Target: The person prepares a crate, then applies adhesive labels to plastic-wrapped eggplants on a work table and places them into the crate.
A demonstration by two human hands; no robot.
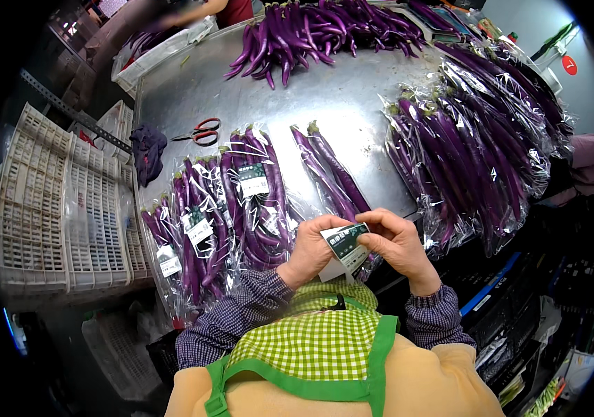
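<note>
My left hand [311,251] grips a green-and-white label [345,244] in front of my chest. On its other edge, my right hand [399,247] pinches the same label between thumb and fingers. Just beyond my hands lies a clear bag of long purple eggplants [332,170], its lower end hidden behind them. Left of it rest labelled bags of eggplants [252,201], [203,226] side by side, each with a green-and-white label on the plastic. A smaller labelled bag of eggplants [161,240] lies at the table's left edge.
Red-handled scissors [206,132] and a dark cloth [147,153] lie on the metal table [193,87]. Bagged eggplants [464,153] are heaped at right, loose eggplants [318,31] at the far side. White plastic crates [68,208] stand at left. Another person's arm [196,12] shows at the far left.
</note>
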